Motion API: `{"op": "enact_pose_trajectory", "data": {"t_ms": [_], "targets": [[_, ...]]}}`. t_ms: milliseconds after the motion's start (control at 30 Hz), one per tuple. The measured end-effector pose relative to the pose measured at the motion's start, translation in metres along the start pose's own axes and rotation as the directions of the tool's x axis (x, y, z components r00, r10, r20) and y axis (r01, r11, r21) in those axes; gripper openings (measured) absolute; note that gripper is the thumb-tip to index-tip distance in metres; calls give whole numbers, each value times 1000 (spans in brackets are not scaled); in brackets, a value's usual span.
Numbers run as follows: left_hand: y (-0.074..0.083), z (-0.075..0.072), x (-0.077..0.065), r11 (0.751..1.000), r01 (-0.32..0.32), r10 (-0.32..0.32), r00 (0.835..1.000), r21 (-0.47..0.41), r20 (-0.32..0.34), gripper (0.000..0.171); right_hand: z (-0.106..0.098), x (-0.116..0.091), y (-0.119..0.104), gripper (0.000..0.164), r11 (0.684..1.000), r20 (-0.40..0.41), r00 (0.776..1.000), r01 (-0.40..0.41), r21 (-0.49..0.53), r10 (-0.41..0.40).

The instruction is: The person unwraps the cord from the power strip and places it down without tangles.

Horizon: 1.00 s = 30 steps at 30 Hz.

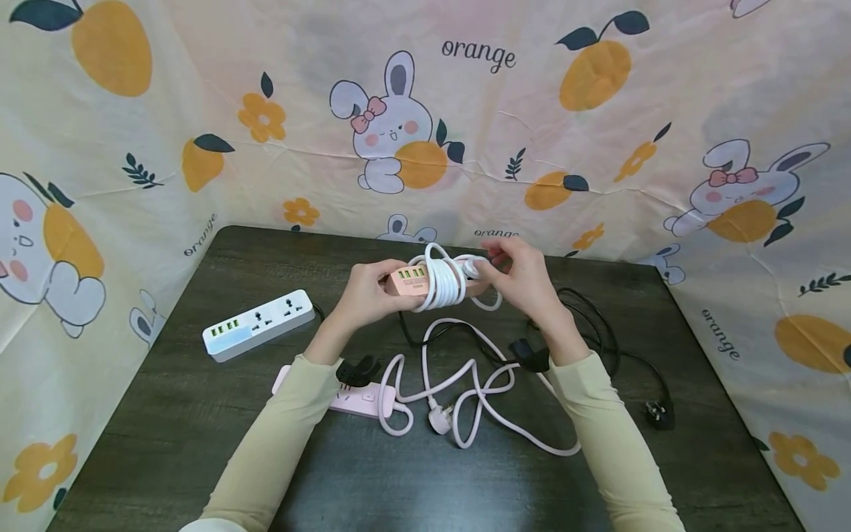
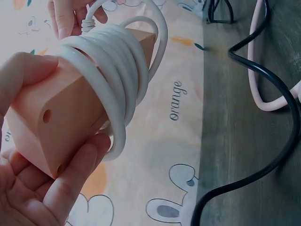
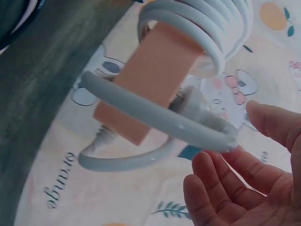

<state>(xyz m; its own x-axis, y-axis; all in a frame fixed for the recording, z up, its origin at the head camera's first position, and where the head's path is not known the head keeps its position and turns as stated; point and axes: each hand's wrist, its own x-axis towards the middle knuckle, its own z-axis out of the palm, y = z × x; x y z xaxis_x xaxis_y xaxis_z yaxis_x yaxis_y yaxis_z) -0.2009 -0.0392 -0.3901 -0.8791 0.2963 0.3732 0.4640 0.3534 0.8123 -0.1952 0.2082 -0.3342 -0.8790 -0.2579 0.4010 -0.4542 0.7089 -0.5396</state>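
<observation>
A peach power strip [image 1: 407, 281] with several USB ports is up in front of me, a white cord [image 1: 445, 286] wound around its middle in several turns. My left hand [image 1: 369, 292] grips one end, thumb on one side and fingers on the other, as the left wrist view shows. At the opposite end, the cord's white plug [image 1: 470, 267] lies against the coils. My right hand [image 1: 525, 279] is beside that plug. In the right wrist view its thumb and fingers are spread apart, fingertips right at a loose loop of the cord [image 3: 155, 115].
A white power strip [image 1: 259, 321] lies at left on the dark table [image 1: 425, 488]. Nearer me, a pink power strip [image 1: 362, 401] is partly behind my left sleeve. Its pink cord and plug [image 1: 440, 418] sprawl across the middle. Black cable and a black plug [image 1: 660, 414] lie right.
</observation>
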Motion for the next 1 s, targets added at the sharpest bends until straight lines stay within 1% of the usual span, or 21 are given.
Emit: {"op": "enact_pose_trajectory", "data": {"t_ms": [100,167,333,433,600,767,833,900,1000], "targets": [[4,-3,-2,1000,-5,5,1000,-19,2,42,-8,-2,-9,29,1000,8,1000,7,-12,-7],[9,-5,-2,999,-21,21,1000,-39,0,42,-13,-3,-15,28,1000,1,1000,12,-23,-12],[22,-10,1,994,-89,88,996,-68,-22,41,-28,-1,-29,25,998,-52,998,27,-54,-29],[31,-14,3,990,-121,118,992,-68,-44,41,-37,2,-35,26,998,-52,998,29,-64,-32],[42,-20,5,985,-152,147,987,-81,-67,41,-49,8,-41,27,992,-18,999,47,-119,-49],[49,-23,6,984,-154,147,986,-92,-73,40,-55,12,-47,26,991,8,999,46,-125,-45],[52,-24,5,985,-150,143,987,-90,-79,40,-57,13,-49,26,989,25,999,45,-143,-42],[55,-25,5,985,-148,140,986,-90,-85,40,-58,15,-51,26,983,52,998,51,-174,-42],[57,-25,5,985,-146,137,986,-91,-95,41,-60,17,-55,27,972,112,993,65,-225,-41]]}}
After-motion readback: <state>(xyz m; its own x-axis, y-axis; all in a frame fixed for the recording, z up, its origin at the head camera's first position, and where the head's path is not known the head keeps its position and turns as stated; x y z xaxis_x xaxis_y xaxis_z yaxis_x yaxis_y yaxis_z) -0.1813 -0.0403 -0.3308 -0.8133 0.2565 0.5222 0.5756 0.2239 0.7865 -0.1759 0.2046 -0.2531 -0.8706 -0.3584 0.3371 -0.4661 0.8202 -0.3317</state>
